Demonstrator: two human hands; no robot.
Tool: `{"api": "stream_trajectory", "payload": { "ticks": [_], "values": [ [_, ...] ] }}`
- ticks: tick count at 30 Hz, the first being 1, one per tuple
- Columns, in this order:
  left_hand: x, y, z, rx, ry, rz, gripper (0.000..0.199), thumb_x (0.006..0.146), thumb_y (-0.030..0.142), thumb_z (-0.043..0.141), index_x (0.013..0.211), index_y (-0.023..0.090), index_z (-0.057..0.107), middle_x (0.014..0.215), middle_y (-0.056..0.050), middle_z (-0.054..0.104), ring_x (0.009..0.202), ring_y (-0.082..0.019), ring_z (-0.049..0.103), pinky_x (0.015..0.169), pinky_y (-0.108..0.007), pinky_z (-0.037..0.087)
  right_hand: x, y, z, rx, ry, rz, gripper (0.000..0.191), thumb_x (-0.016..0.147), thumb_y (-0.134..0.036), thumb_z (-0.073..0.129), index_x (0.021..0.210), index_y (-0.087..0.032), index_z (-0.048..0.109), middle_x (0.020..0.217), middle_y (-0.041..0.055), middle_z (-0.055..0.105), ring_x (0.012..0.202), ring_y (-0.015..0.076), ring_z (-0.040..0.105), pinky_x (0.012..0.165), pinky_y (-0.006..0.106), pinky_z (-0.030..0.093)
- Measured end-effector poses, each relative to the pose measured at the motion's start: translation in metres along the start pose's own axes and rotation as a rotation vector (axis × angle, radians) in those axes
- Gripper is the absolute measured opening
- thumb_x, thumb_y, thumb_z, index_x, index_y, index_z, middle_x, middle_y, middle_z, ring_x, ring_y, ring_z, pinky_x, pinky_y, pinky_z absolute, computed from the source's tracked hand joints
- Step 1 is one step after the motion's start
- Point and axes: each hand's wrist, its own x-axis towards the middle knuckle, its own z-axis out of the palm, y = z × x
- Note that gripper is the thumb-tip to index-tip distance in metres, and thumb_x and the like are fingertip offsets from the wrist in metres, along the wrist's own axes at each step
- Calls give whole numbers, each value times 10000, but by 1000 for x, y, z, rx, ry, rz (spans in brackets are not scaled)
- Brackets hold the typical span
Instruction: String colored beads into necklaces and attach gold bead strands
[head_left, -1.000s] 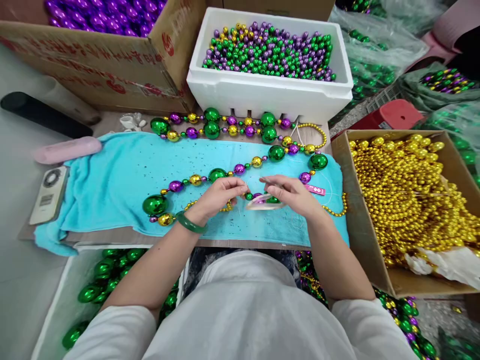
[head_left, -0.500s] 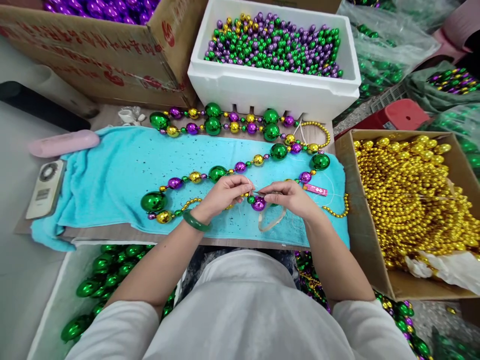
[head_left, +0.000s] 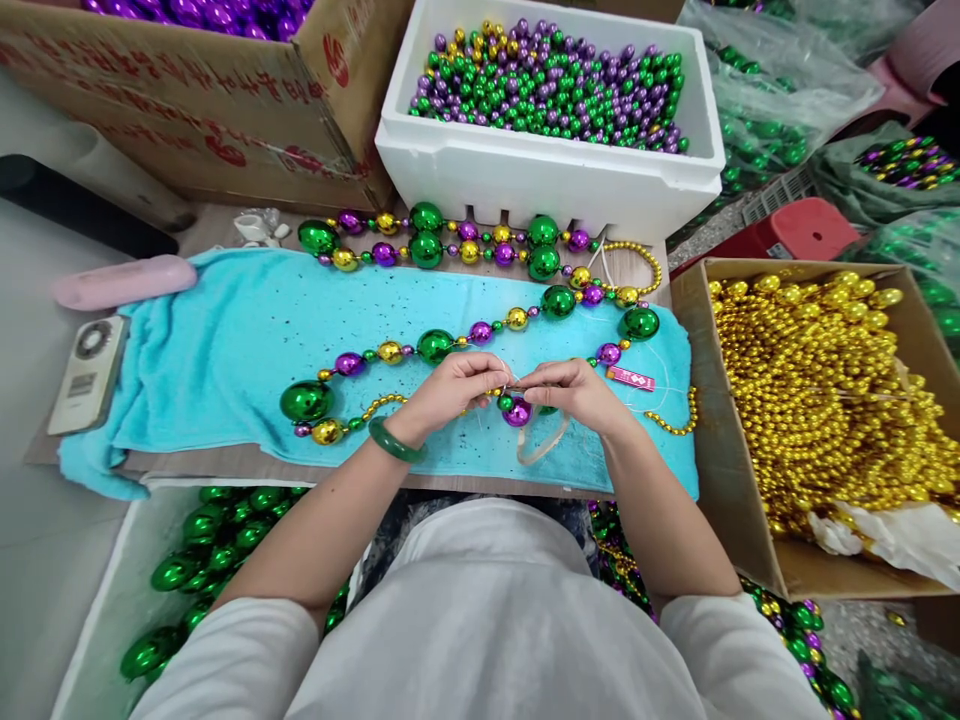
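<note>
My left hand (head_left: 461,388), with a green bangle (head_left: 396,441) at its wrist, pinches the thin string of a bead strand. My right hand (head_left: 570,392) is closed, fingertips almost against the left ones, on something small and thin that I cannot make out. Just below the fingertips hang a small green bead (head_left: 505,403) and a purple bead (head_left: 517,412). A pale loop (head_left: 544,443) dangles under my right hand. The strand's large green (head_left: 306,401), gold and purple beads curve over the blue towel (head_left: 225,340).
A second bead strand (head_left: 426,249) lies behind the towel, before a white foam box (head_left: 547,175) of beads. A carton (head_left: 739,430) of gold beads stands right. A pink label (head_left: 631,378) and a white device (head_left: 88,372) rest on the towel.
Both hands stay close together with their fingertips slightly shifted. The right hand has moved a little left, and the small beads below have moved slightly. The rest looks the same.
</note>
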Motion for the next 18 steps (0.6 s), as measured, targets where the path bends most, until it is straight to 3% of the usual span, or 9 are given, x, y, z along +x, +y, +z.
{"api": "stream_trajectory", "payload": {
  "ticks": [5, 8, 10, 12, 15, 18],
  "values": [
    [1, -1, 0, -35, 5, -12, 353, 711, 506, 707, 760, 162, 645, 713, 0, 592, 579, -74, 482, 500, -183, 393, -1, 2, 2, -24, -10, -38, 240, 641, -362, 812, 789, -174, 788, 708, 24, 675, 623, 126, 573, 576, 264, 457],
    [1, -1, -1, -52, 25, -5, 344, 709, 496, 710, 758, 162, 639, 698, 0, 602, 590, -81, 500, 496, -181, 378, -6, -2, -4, -25, -92, -67, 281, 668, -412, 801, 805, -168, 770, 743, 35, 675, 660, 142, 586, 604, 277, 471],
    [0, 0, -2, -8, 18, -12, 339, 729, 493, 692, 781, 160, 653, 680, -3, 608, 562, -81, 485, 481, -186, 363, -13, -7, -9, -2, -152, -102, 364, 671, -464, 799, 886, -174, 752, 766, 30, 662, 671, 145, 571, 606, 277, 465],
    [-2, 2, -1, 67, -14, -4, 327, 754, 480, 669, 789, 155, 669, 659, -8, 613, 531, -80, 463, 474, -196, 354, -20, -12, -12, 6, -122, -176, 467, 672, -491, 796, 1030, -201, 720, 723, -2, 609, 632, 127, 506, 562, 257, 422],
    [-4, 4, 2, 172, -102, 57, 293, 773, 436, 649, 756, 146, 682, 646, -15, 621, 556, -98, 488, 518, -216, 385, -28, -17, -8, -141, -12, -285, 485, 743, -382, 759, 1199, -252, 658, 657, -44, 515, 561, 103, 394, 512, 236, 345],
    [-6, 6, 7, 270, -153, 83, 274, 781, 407, 637, 740, 142, 695, 615, -7, 609, 563, -109, 495, 529, -222, 378, -28, -14, 2, -401, -2, -382, 364, 807, -175, 631, 1160, -247, 684, 722, -22, 564, 599, 103, 456, 567, 237, 370]
  ]
}}
